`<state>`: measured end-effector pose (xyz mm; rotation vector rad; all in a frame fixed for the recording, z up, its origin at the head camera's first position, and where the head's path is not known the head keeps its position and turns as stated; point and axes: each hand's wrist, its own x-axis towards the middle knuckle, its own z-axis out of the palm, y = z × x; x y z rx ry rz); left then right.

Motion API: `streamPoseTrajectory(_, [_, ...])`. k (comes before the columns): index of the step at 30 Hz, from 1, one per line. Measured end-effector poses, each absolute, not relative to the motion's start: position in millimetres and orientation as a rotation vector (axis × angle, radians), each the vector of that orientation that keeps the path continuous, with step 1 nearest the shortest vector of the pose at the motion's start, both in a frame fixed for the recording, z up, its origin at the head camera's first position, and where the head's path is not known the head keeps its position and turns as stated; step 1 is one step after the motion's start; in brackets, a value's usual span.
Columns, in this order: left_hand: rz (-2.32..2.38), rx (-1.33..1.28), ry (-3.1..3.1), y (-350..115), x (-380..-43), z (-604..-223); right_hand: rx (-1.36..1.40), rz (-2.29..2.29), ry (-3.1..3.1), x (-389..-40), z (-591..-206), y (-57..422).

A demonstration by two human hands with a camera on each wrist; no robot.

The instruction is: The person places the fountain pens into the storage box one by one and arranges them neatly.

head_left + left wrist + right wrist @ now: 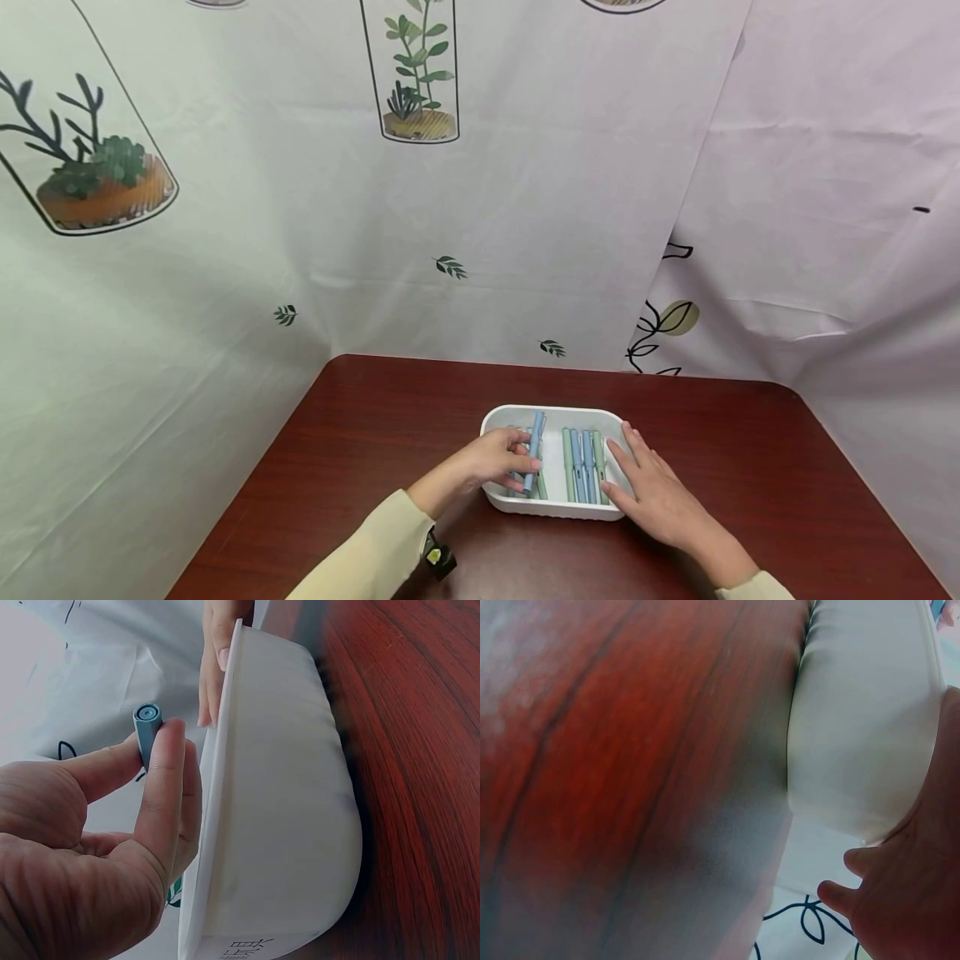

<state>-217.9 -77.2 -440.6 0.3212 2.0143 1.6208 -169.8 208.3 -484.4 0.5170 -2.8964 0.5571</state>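
Note:
My left hand pinches a blue pen between thumb and fingers, over the left part of a white tray. In the left wrist view the round end of the blue pen points at the camera, above the rim. Beneath that hand lies a green pen, partly hidden by the fingers. Several blue and green pens lie side by side in the tray's right half. My right hand rests along the tray's right rim with its fingers stretched out.
The tray stands on a dark red-brown wooden table. A pale curtain printed with plants surrounds the table's back and sides. A small dark device is strapped at the left wrist.

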Motion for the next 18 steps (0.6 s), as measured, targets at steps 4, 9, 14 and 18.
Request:
streamPoseTrajectory(4, [1.622, 0.29, 2.007, -74.5, -218.7, -441.9, 0.516, 0.56, -2.895, -169.6, -484.5, 208.5])
streamPoseTrajectory(9, [1.631, 0.259, 1.991, -71.4, -220.2, -442.7, 0.51, 0.552, -2.899, -169.6, -484.8, 207.9])
streamPoseTrajectory(14, [1.625, 0.256, 1.985, -70.6, -220.8, -441.7, 0.51, 0.547, -2.901, -169.6, -484.8, 207.5])
streamPoseTrajectory(18, [1.618, 0.261, 1.984, -70.1, -220.7, -441.1, 0.513, 0.547, -2.897, -169.6, -484.8, 207.3])
